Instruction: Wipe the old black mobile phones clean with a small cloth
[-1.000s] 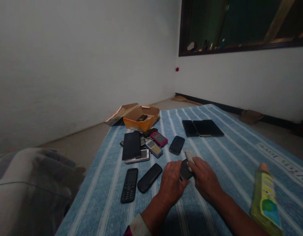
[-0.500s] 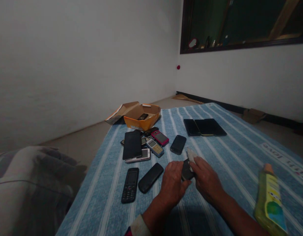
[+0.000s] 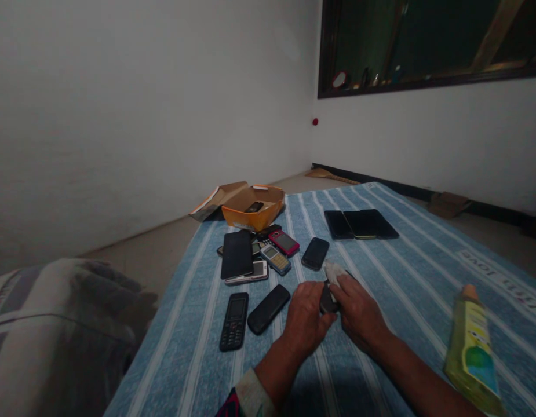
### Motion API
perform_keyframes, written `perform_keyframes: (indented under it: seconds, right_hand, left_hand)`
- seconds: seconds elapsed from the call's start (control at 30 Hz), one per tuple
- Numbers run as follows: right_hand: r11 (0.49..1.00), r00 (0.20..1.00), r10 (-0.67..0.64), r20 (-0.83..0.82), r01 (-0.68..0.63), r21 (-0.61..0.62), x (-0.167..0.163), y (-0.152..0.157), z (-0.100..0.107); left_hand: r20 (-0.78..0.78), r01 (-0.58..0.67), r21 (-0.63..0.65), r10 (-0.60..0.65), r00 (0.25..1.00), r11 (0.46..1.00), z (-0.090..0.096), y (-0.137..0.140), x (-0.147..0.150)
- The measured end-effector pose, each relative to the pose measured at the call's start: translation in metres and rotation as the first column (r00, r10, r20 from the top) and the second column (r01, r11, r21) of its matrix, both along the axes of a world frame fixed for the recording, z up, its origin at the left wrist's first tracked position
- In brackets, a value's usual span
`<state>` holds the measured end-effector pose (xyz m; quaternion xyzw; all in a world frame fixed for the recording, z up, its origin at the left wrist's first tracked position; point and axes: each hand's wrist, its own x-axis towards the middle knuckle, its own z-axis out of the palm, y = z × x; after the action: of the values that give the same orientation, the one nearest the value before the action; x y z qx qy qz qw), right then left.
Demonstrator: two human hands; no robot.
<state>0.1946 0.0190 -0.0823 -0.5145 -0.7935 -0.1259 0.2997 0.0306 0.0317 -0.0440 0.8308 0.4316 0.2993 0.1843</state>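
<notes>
My left hand [image 3: 305,315] is closed around the left side of a small dark mobile phone [image 3: 327,301], thumb at its near edge. Crumpled white tissue [image 3: 334,271] is pinched in my right hand [image 3: 360,313], which presses it against the phone's right side. My fingers cover much of that phone. Just left of my hands lie a black keypad phone [image 3: 234,322] and a black phone [image 3: 269,309] showing no keys. Beyond my fingers a dark touchscreen phone [image 3: 315,253] rests on the striped cloth [image 3: 407,301].
A pile holds a black flat device [image 3: 237,255], a pink phone [image 3: 284,242] and a blue phone [image 3: 275,259]. Behind it stands an open orange box [image 3: 253,219] with a phone inside. Dark tablets [image 3: 372,224] lie far right; a yellow-green bottle [image 3: 473,353] is near right.
My right hand and the tissue have shifted slightly left across the phone. The view has turned a little; the laid-out phones keep their places on the cloth.
</notes>
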Motion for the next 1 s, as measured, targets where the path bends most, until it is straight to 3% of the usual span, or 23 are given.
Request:
perform_keyframes:
  seconds: [0.77, 1.0]
  right_hand:
    - [0.999, 1.000, 0.003, 0.027, -0.004, 0.050, -0.0055, 0.0012, -0.0047]
    - [0.995, 0.999, -0.025, 0.024, 0.022, 0.092, -0.0072, 0.0001, -0.0067]
  left_hand:
    - [0.013, 0.013, 0.055, -0.013, 1.000, 0.998, -0.0064, -0.0006, -0.0009]
    - [-0.008, -0.004, 0.005, 0.004, 1.000, 1.000, -0.0036, -0.0011, -0.0004]
